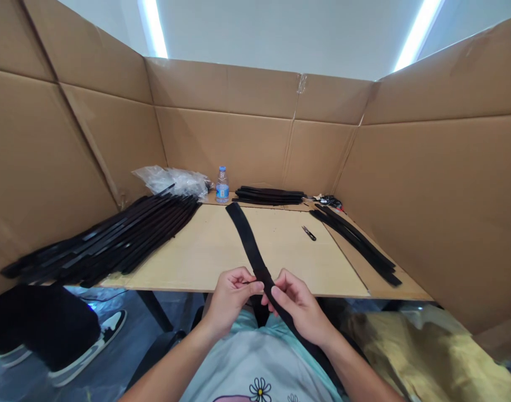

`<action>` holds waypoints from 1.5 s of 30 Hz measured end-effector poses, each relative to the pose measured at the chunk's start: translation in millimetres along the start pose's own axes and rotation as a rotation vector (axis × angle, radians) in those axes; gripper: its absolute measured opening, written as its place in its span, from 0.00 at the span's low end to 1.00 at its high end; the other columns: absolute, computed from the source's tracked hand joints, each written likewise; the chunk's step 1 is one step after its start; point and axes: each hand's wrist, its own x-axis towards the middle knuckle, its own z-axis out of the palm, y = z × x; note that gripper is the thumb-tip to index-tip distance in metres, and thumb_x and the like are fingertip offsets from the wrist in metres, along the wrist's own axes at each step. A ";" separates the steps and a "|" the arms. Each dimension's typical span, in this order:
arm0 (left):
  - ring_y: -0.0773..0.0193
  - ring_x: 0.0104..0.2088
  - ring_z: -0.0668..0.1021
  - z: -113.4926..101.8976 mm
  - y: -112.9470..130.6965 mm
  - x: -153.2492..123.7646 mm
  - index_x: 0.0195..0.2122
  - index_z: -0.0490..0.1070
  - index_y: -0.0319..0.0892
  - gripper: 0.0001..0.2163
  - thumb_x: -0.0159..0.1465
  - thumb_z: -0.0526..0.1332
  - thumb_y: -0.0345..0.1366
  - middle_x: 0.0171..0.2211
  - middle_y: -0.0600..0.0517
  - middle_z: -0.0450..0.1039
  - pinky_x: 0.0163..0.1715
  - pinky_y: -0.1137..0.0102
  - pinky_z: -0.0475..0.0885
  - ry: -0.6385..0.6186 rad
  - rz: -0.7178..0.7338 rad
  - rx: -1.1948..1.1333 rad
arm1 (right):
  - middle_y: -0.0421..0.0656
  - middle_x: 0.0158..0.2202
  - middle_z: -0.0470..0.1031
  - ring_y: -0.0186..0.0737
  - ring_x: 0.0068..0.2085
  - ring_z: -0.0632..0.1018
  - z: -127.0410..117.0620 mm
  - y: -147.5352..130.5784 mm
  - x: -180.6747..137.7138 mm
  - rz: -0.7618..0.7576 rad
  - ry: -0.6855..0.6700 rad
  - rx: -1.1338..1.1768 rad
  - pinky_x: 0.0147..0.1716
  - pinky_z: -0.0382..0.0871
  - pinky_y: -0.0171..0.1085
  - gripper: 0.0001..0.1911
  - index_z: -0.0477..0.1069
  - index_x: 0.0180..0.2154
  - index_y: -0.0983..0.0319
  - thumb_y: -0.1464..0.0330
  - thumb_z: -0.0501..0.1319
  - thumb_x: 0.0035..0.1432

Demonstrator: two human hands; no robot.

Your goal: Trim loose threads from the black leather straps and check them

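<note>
A long black strap [247, 241] runs from the middle of the cardboard-covered table [205, 251] down through both hands and on toward my lap. My left hand [231, 298] pinches the strap's edge between thumb and fingers. Right beside it, my right hand [299, 308] grips the same strap. Small black-handled snips [309, 233] lie on the table, a little way beyond my hands. A large pile of black straps [113, 240] lies to the left, and a looser bundle [356, 243] lies to the right.
A stack of black straps [268, 195], a water bottle [222, 185] and a clear plastic bag [173, 181] stand along the back. Cardboard walls [255, 145] surround the table on three sides. Below left, a seated person's dark-trousered leg [41, 329] and sneaker [87, 349] show.
</note>
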 end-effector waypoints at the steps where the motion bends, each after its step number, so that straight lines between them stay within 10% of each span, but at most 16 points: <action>1: 0.71 0.16 0.71 -0.2 0.1 0.4 0.19 0.67 0.38 0.16 0.43 0.75 0.37 0.13 0.58 0.68 0.17 0.79 0.63 0.007 0.002 -0.007 | 0.41 0.28 0.77 0.29 0.25 0.72 -0.4 0.4 0.7 -0.005 -0.002 0.027 0.25 0.65 0.29 0.18 0.63 0.29 0.62 0.55 0.63 0.57; 8: 0.67 0.19 0.75 -1.5 -6.3 -1.5 0.24 0.72 0.38 0.15 0.38 0.76 0.31 0.16 0.57 0.71 0.20 0.75 0.70 -0.007 0.032 0.060 | 0.37 0.28 0.74 0.30 0.25 0.73 -0.8 7.6 4.4 0.093 0.076 0.130 0.23 0.67 0.29 0.25 0.70 0.45 0.61 0.59 0.72 0.47; 20: 0.65 0.14 0.73 5.9 0.2 -10.6 0.23 0.72 0.36 0.11 0.44 0.74 0.33 0.17 0.52 0.74 0.16 0.72 0.69 -0.135 0.006 -0.022 | 0.40 0.24 0.77 0.27 0.17 0.70 5.1 1.4 -4.8 0.021 -0.082 0.080 0.16 0.60 0.27 0.19 0.58 0.29 0.60 0.56 0.64 0.57; 28: 0.64 0.18 0.76 5.6 -3.7 -12.0 0.21 0.61 0.41 0.17 0.48 0.73 0.35 0.16 0.54 0.73 0.21 0.72 0.70 0.013 0.024 -0.042 | 0.40 0.25 0.75 0.29 0.22 0.70 7.7 0.7 -3.2 -0.005 -0.006 0.136 0.23 0.62 0.30 0.18 0.62 0.27 0.62 0.55 0.62 0.59; 34: 0.78 0.14 0.58 15.3 6.7 -20.0 0.24 0.65 0.39 0.24 0.30 0.78 0.27 0.11 0.68 0.52 0.15 0.81 0.57 0.161 0.068 0.157 | 0.39 0.27 0.73 0.32 0.27 0.72 3.3 1.6 -2.4 -0.030 0.102 0.079 0.26 0.66 0.31 0.15 0.72 0.38 0.62 0.59 0.69 0.52; 45: 0.67 0.19 0.71 14.8 9.7 -22.8 0.23 0.71 0.39 0.16 0.40 0.76 0.36 0.14 0.59 0.65 0.21 0.73 0.69 0.089 0.028 0.128 | 0.43 0.31 0.81 0.34 0.28 0.76 -0.4 3.3 1.5 -0.024 0.023 0.109 0.28 0.72 0.33 0.14 0.80 0.36 0.61 0.64 0.73 0.46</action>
